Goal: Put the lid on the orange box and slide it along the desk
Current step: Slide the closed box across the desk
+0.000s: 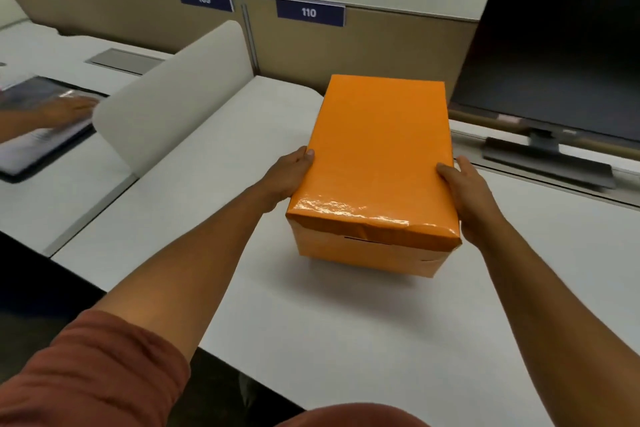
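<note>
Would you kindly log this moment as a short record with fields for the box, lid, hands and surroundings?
box: orange box, resting on the white desk
lid: lid already on, near edge wrinkled
left hand: left hand against the box's left side, thumb on the lid
right hand: right hand against the right side, thumb on the lid
right of box: dark monitor
behind: partition tag 110

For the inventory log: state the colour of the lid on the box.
Glossy orange, matching the box; the lid shows best in the head view.
</note>
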A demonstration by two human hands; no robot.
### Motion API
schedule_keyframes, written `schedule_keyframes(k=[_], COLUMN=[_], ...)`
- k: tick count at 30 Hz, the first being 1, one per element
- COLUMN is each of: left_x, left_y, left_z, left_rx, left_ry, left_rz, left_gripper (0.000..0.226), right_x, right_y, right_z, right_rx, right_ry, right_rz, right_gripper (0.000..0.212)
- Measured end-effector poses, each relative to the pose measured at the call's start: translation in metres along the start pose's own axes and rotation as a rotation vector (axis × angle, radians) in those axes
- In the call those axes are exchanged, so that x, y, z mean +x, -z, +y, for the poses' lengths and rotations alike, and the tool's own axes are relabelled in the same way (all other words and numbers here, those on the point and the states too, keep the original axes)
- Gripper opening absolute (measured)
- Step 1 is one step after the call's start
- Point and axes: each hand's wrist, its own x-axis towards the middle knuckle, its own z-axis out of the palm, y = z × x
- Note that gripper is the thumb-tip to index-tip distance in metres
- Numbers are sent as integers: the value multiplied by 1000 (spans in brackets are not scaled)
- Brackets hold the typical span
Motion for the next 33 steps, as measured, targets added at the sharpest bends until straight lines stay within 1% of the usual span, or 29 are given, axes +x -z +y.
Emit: schedule_keyframes(k=[4, 7, 9, 13, 16, 18, 21, 24, 27, 29, 31, 33], left_x=[8, 16, 25, 53, 66, 74, 93, 109, 120, 127, 132, 132], left_y=[51, 97, 126, 194, 236, 258, 303, 337, 354, 365, 372, 372], left_z=[-21, -44, -58, -63, -84, -94, -92, -94, -97, -99, -105, -111], left_rx=[2, -20, -17, 12, 142, 250, 417, 518, 587, 616, 652, 721], left_ry=[-30, -22, -21, -62, -92, -93, -134, -160, -143, -112, -81, -126], left_rz=[84, 159, 159, 181, 134, 117, 178, 211, 237, 219, 202, 256], left_gripper=[50, 48, 47, 45, 40, 42, 42, 39, 42, 46, 49, 41], right_x=[21, 30, 36, 53, 57, 57, 63, 64, 66, 69, 70, 70], right_y=[-53, -101, -134, -198, -247, -271, -313, -352, -379, -395, -412, -425], right_z=[-22, -33, -37, -65, -61, -54, -63, -65, -65, -68, -69, -67], right_rx=[-9, 3, 5, 24, -17, -19, 17, 54, 88, 97, 77, 59], right_ry=[46, 55, 58, 97, 102, 104, 116, 111, 120, 126, 133, 131], right_rz=[-97, -144, -146, -110, -129, -125, -113, -113, -60, -11, -2, -13], right_gripper=[67, 70, 72, 71, 68, 66, 63, 62, 61, 61, 60, 60])
